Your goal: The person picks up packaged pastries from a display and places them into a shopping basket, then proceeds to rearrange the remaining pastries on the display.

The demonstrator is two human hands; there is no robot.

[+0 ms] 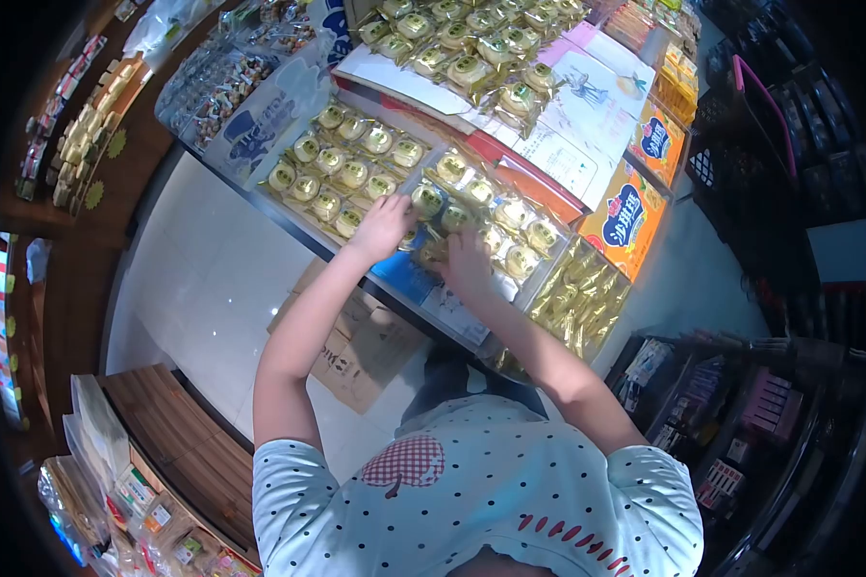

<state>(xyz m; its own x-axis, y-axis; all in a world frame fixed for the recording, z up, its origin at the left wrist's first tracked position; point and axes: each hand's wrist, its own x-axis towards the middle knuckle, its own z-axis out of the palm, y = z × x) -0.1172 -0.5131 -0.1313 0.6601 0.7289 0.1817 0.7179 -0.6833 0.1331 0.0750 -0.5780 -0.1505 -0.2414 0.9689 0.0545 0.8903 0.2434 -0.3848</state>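
Rows of round pastries in clear-and-gold wrappers [353,173] fill the left compartment of a display stand. My left hand [385,227] reaches to the right edge of that compartment, its fingers curled at a wrapped pastry [426,201]. Beside it, my right hand [467,266] is over the middle compartment, fingertips among wrapped pastries, partly hidden and blurred. More wrapped pastries [522,261] lie right of my right hand. Below my hands, a blue patch [405,278] shows on the compartment's floor.
Gold-wrapped sticks [574,303] fill the right compartment. Behind lie a white printed carton [568,135], more pastries [471,67] and orange boxes [628,219]. A flattened cardboard box [370,356] is on the floor. Dark shelves [731,413] stand right, a wooden shelf [178,413] lower left.
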